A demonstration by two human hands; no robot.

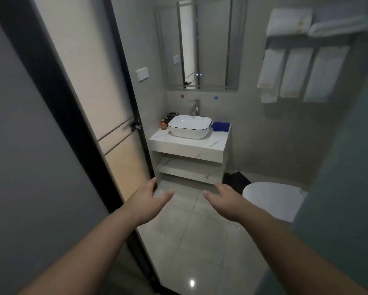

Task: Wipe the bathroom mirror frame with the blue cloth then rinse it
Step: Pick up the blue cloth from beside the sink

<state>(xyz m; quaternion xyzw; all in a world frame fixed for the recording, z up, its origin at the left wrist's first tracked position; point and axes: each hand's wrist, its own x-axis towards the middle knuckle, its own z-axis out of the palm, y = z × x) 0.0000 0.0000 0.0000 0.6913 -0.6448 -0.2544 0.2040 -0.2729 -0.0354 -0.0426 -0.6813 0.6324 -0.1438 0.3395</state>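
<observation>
Basically: blue cloth [221, 126] soft, light; pinch top fold. left hand [145, 201], right hand [224, 201] empty, fingers loosely spread.

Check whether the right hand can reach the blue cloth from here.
Probably not yet. The cloth lies on the counter right of the basin, well beyond the right hand, which hovers open over the floor. Nothing seems to block the way; stepping closer should do.

Dim, soft picture with bowed edges (one glare spot on the floor [192, 283]).
</observation>
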